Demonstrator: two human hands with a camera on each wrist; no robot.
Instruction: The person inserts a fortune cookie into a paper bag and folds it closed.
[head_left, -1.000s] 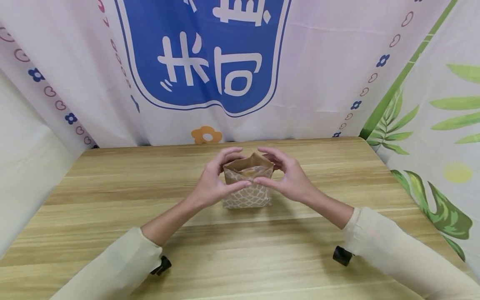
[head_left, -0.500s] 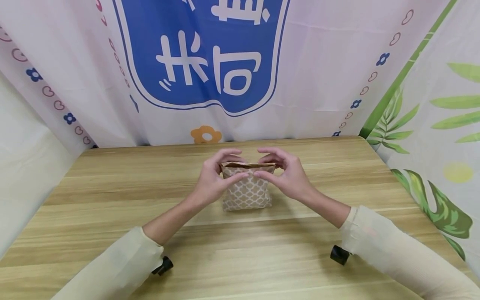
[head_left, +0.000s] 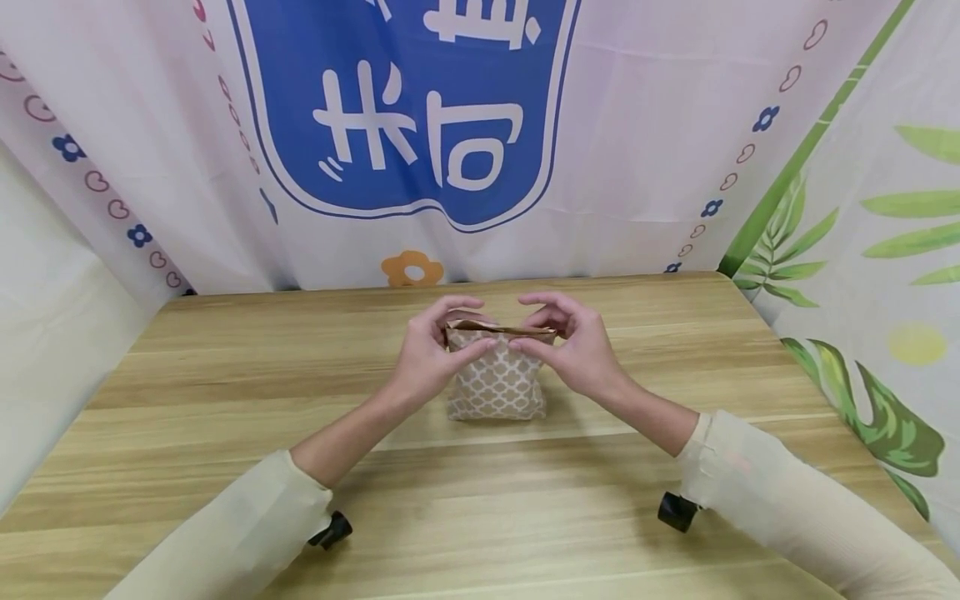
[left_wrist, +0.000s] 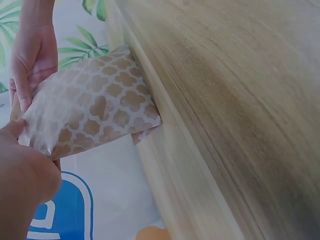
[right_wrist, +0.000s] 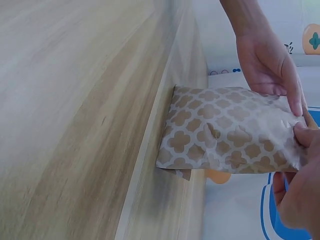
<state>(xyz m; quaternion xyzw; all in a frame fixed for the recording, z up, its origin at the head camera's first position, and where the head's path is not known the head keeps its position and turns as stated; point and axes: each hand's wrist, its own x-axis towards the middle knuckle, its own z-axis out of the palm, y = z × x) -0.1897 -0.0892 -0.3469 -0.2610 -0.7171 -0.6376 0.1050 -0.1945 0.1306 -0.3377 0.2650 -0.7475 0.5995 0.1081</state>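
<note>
A brown paper bag (head_left: 497, 387) with a white lattice print stands upright on the wooden table (head_left: 480, 517). My left hand (head_left: 429, 354) pinches the bag's top edge at its left side, thumb on the near face and fingers behind. On the right side, my right hand (head_left: 583, 348) grips the same edge in a matching way. The thumbs lie near each other across the front. The bag's mouth is a narrow dark slit, so its contents are hidden. In the left wrist view the patterned bag (left_wrist: 100, 97) bulges in the middle, its bottom on the table.
A hanging cloth (head_left: 637, 167) with a blue sign and printed flowers rises behind the table's far edge. Leaf-printed cloth (head_left: 892, 275) hangs along the right side. Black wrist devices (head_left: 677, 511) stick out below both sleeves.
A second ago the bag's mouth gaped and its brown inside showed. The two sides have since come together into a slit between my hands. The hands have hardly moved.
</note>
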